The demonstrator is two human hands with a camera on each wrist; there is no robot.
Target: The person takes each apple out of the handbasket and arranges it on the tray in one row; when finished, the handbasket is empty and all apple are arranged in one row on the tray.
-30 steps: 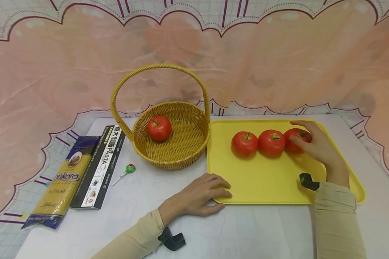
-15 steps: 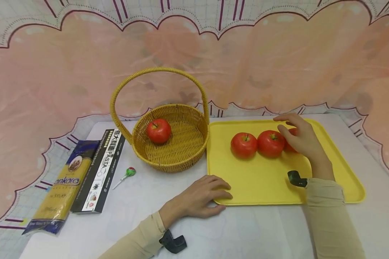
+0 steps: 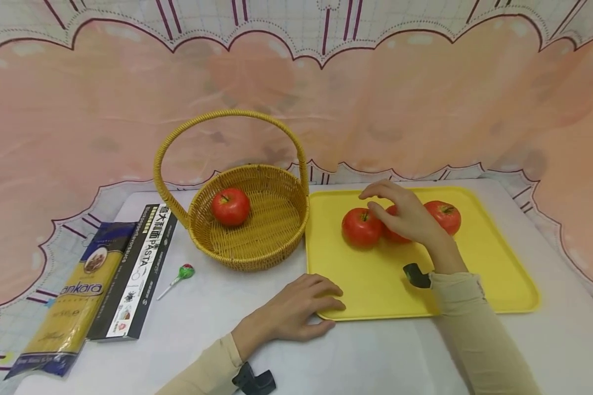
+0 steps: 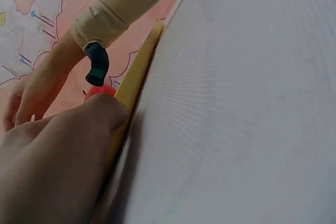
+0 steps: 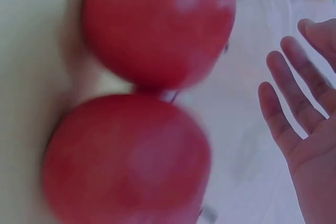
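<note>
Three red apples line the back of a yellow tray [image 3: 365, 291]: a left apple [image 3: 362, 227], a middle apple [image 3: 394, 234] partly covered by my hand, and a right apple [image 3: 445, 215]. My right hand [image 3: 406, 215] hovers over the middle apple with fingers spread, holding nothing; the right wrist view shows its straight fingers apart from two apples. My left hand [image 3: 296, 308] rests at the tray's front left corner, fingers relaxed over the rim; the left wrist view has its thumb [image 4: 107, 109] along the tray edge. Another apple [image 3: 230, 207] lies in a wicker basket [image 3: 272, 244].
The basket's tall handle [image 3: 232, 113] arches up left of the tray. A green-wrapped lollipop [image 3: 185, 271], a black pasta box [image 3: 133, 274] and an Ankara pasta bag [image 3: 74, 307] lie farther left. A patterned cloth hangs behind the table.
My right hand has moved left from the right apple to above the middle one, uncovering the right apple. It carries nothing. My left hand stays at the tray corner; the head view has shifted slightly.
</note>
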